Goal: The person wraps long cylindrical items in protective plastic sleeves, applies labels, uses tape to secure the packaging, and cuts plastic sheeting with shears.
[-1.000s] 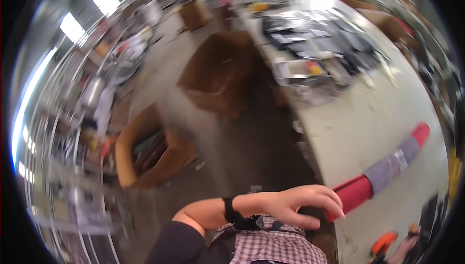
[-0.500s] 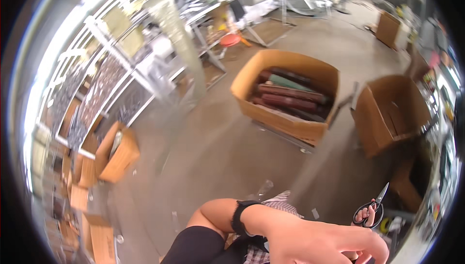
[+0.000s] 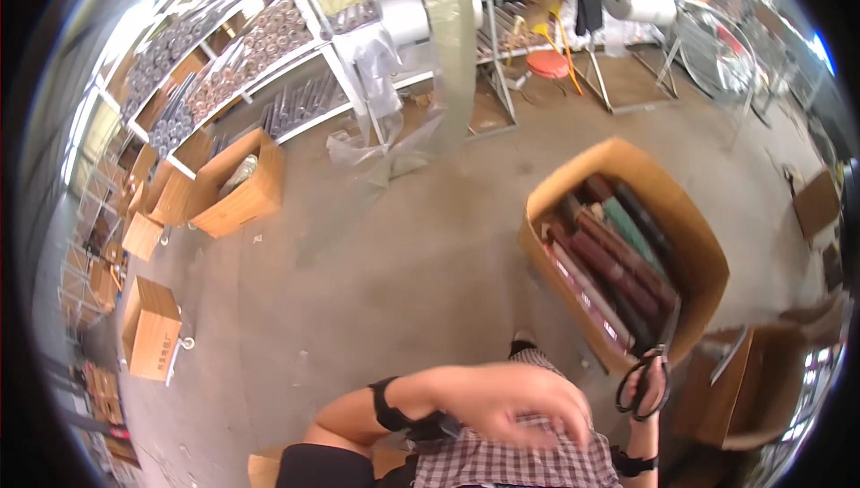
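My right hand (image 3: 658, 382) is closed round the black loop handles of a pair of scissors (image 3: 632, 397), whose blades point up and away. The blades overlap the near corner of a large cardboard box (image 3: 703, 255) in this view; whether they touch it I cannot tell. Dark red, green and black rolls (image 3: 618, 259) lie inside that box. In front of my body, over a checked garment (image 3: 502, 461), hangs my left hand (image 3: 515, 403). Slightly blurred, its fingers are loosely bent and apart, with nothing visible in them. Dark bands circle both wrists.
Another open carton (image 3: 748, 389) stands right of the box. At left are a carton (image 3: 246, 197) and a wheeled one (image 3: 152, 336). Along the back run racks of wrapped rolls (image 3: 269, 35), a plastic-wrapped post (image 3: 457, 58) and a red stool (image 3: 546, 63).
My view has swung left, so the boxes and racks appear shifted right. My left hand has moved left in view, and the scissors now appear in front of the box of rolls.
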